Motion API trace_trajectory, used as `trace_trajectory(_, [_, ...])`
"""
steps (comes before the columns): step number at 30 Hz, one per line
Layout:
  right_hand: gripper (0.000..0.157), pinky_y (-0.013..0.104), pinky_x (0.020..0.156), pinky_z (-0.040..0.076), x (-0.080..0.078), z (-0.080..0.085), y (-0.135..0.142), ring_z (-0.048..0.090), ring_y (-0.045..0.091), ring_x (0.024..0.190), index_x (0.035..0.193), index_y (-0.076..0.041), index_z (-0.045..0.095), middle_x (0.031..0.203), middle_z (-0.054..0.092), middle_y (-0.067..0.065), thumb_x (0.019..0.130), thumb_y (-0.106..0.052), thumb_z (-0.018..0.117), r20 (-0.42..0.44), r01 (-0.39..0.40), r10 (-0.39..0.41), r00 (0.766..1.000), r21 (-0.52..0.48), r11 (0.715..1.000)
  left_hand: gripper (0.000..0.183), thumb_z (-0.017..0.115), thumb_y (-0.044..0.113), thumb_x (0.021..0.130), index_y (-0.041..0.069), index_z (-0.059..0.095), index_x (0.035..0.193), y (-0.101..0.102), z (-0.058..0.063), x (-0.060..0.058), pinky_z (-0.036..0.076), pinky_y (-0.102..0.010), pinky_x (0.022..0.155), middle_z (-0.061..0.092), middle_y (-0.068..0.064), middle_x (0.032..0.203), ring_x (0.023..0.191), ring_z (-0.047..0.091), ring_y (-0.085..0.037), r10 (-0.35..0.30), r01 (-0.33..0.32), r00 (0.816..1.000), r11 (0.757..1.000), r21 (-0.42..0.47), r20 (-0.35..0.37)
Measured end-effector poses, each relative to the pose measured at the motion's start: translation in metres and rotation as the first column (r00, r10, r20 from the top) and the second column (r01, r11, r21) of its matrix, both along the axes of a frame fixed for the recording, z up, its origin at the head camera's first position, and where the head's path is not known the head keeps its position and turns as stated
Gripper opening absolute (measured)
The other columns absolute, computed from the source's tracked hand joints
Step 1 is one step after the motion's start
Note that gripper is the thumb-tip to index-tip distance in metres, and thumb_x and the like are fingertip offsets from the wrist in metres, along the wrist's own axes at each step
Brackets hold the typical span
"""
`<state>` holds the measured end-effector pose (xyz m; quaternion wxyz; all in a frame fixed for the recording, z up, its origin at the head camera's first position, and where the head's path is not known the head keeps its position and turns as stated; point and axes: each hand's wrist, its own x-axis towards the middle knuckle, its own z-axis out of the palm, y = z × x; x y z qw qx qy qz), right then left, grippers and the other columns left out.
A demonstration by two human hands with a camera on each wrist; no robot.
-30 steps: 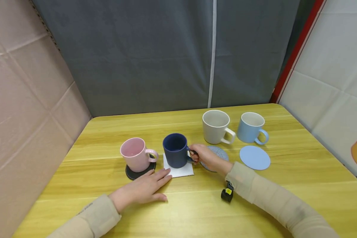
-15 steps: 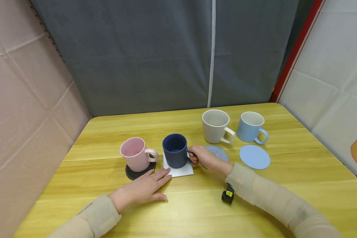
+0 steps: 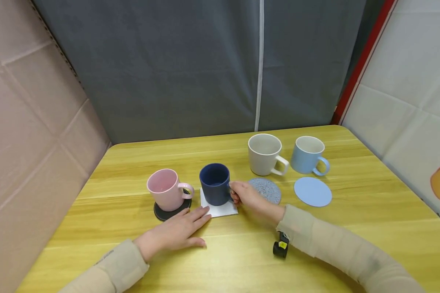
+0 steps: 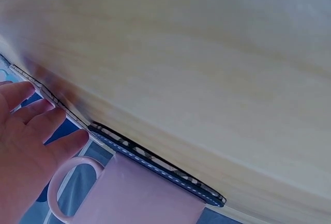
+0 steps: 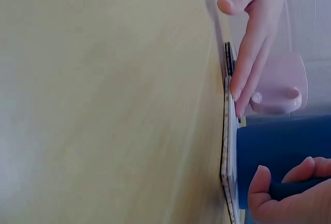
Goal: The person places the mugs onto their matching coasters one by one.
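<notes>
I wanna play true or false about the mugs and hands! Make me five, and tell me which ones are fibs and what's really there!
1. The pink mug stands on the round black coaster. True.

2. The left hand is gripping the pink mug. False: it is touching the white square coaster.

3. The right hand holds the dark blue mug. True.

4. The cream mug is beside the light blue mug. True.

5. The light blue mug is sitting on the pale blue coaster. False: it stands on the table, just behind that coaster.
</notes>
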<state>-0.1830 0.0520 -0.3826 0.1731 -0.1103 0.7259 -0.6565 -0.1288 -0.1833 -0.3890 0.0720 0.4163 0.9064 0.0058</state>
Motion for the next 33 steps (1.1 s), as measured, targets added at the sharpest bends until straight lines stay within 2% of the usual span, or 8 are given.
trace_trajectory(4, [0.034, 0.026, 0.057, 0.040, 0.005, 0.001, -0.004, 0.036, 0.014, 0.056, 0.065, -0.009, 0.036, 0.059, 0.036, 0.001, 0.097, -0.018, 0.033, -0.001, 0.005, -0.005, 1.000, -0.024, 1.000, 0.072, 0.046, 0.057, 0.087, 0.008, 0.038, 0.139, 0.000, 0.001, 0.000, 0.028, -0.051, 0.105, 0.031, -0.012, 0.147, 0.134, 0.032, -0.024, 0.003, -0.003, 1.000, 1.000, 0.000, 0.007])
trace_trajectory(10, [0.033, 0.025, 0.056, 0.035, 0.011, 0.000, -0.010, 0.036, 0.015, 0.058, 0.065, -0.010, 0.036, 0.059, 0.035, 0.001, 0.097, -0.017, 0.035, 0.015, 0.068, -0.066, 0.998, -0.081, 0.994, 0.072, 0.046, 0.057, 0.087, 0.008, 0.038, 0.140, 0.000, 0.001, 0.001, 0.028, -0.051, 0.105, 0.030, -0.012, 0.147, 0.134, 0.031, -0.024, 0.007, -0.007, 1.000, 1.000, -0.006, 0.015])
trace_trajectory(14, [0.032, 0.025, 0.057, 0.033, 0.011, -0.002, -0.011, 0.035, 0.015, 0.059, 0.066, -0.009, 0.036, 0.060, 0.035, 0.002, 0.098, -0.017, 0.036, 0.018, 0.076, -0.074, 0.997, -0.103, 0.992, 0.072, 0.045, 0.058, 0.087, 0.009, 0.038, 0.140, 0.001, 0.001, 0.000, 0.028, -0.050, 0.105, 0.030, -0.012, 0.147, 0.134, 0.031, -0.023, 0.006, -0.006, 1.000, 1.000, -0.008, 0.014])
trace_trajectory(21, [0.033, 0.025, 0.058, 0.035, 0.011, 0.000, -0.010, 0.039, 0.015, 0.062, 0.069, -0.007, 0.040, 0.063, 0.041, 0.002, 0.099, -0.021, 0.034, 0.021, 0.074, -0.073, 0.997, -0.057, 0.996, 0.072, 0.045, 0.057, 0.087, 0.007, 0.039, 0.139, 0.000, 0.001, 0.000, 0.029, -0.050, 0.105, 0.031, -0.013, 0.147, 0.133, 0.033, -0.024, -0.005, 0.005, 1.000, 1.000, -0.001, 0.004])
trace_trajectory(24, [0.030, 0.025, 0.060, 0.039, 0.011, 0.002, -0.008, 0.043, 0.015, 0.069, 0.077, -0.005, 0.047, 0.072, 0.047, 0.003, 0.098, -0.023, 0.036, 0.043, 0.100, -0.100, 0.994, 0.004, 0.995, 0.072, 0.044, 0.058, 0.087, 0.007, 0.039, 0.139, 0.000, 0.001, 0.000, 0.029, -0.051, 0.105, 0.031, -0.013, 0.147, 0.133, 0.033, -0.024, -0.006, 0.006, 1.000, 1.000, 0.000, 0.004])
trace_trajectory(27, [0.028, 0.027, 0.065, 0.042, 0.009, 0.004, -0.004, 0.045, 0.017, 0.078, 0.092, -0.001, 0.051, 0.085, 0.050, 0.006, 0.097, -0.025, 0.038, 0.073, 0.126, -0.130, 0.989, 0.058, 0.990, 0.073, 0.043, 0.058, 0.087, 0.008, 0.038, 0.139, -0.001, 0.000, -0.001, 0.029, -0.050, 0.105, 0.031, -0.012, 0.147, 0.133, 0.032, -0.024, -0.009, 0.009, 1.000, 1.000, -0.006, -0.004])
trace_trajectory(30, [0.032, 0.030, 0.070, 0.045, 0.006, 0.007, 0.003, 0.049, 0.019, 0.087, 0.108, 0.002, 0.048, 0.095, 0.052, 0.009, 0.097, -0.026, 0.038, 0.082, 0.130, -0.137, 0.987, 0.086, 0.988, 0.072, 0.042, 0.058, 0.088, 0.008, 0.038, 0.140, -0.002, -0.001, -0.001, 0.029, -0.050, 0.105, 0.030, -0.012, 0.147, 0.134, 0.032, -0.024, -0.017, 0.017, 1.000, 1.000, -0.010, -0.017])
trace_trajectory(33, [0.037, 0.031, 0.072, 0.046, 0.001, 0.013, 0.016, 0.050, 0.021, 0.093, 0.117, 0.004, 0.043, 0.100, 0.053, 0.010, 0.096, -0.026, 0.036, 0.072, 0.129, -0.135, 0.988, 0.085, 0.988, 0.072, 0.043, 0.057, 0.088, 0.008, 0.037, 0.140, -0.002, -0.001, -0.001, 0.029, -0.050, 0.105, 0.030, -0.013, 0.147, 0.134, 0.031, -0.024, -0.026, 0.026, 0.999, 1.000, -0.007, -0.027])
